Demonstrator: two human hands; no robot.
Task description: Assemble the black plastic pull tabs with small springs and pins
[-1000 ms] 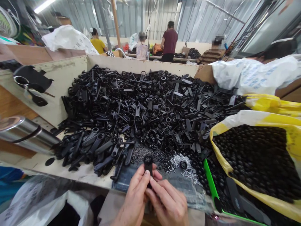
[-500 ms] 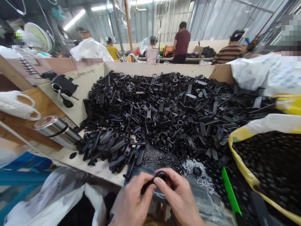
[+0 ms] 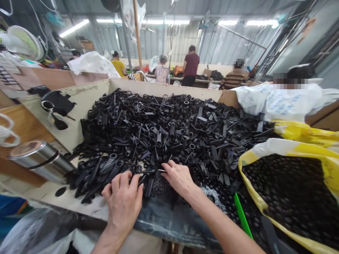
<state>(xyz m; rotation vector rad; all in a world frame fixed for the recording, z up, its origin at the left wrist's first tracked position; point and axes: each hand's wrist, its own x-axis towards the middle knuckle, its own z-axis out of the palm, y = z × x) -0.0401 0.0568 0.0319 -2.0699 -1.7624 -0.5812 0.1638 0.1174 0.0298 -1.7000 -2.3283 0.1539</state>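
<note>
My left hand (image 3: pixel 123 197) is over the front edge of a heap of black plastic handles with ring ends (image 3: pixel 106 167). Its fingers are curved and apart, their tips by the handles; whether they touch one is hidden. Farther right, my right hand (image 3: pixel 178 176) reaches to the front of the large pile of loose black parts (image 3: pixel 164 130). Its fingers are closed, and a thin light-coloured rod (image 3: pixel 161 170) sticks out from them to the left. Small dark grains of hardware (image 3: pixel 160 185) lie just below. Silver pins (image 3: pixel 212 195) show partly behind my right forearm.
At right stands a yellow-and-white sack (image 3: pixel 247 165) of black round pieces, beside a green strip (image 3: pixel 242 215). A steel flask (image 3: pixel 39 158) leans at left. A pale board (image 3: pixel 97 93) walls the pile. Several people work farther back; one sits near at right.
My hands have parted from the small black ring-ended part they held together. The left has gone left to the handles, the right forward to the pile. The view has shifted right and up.
</note>
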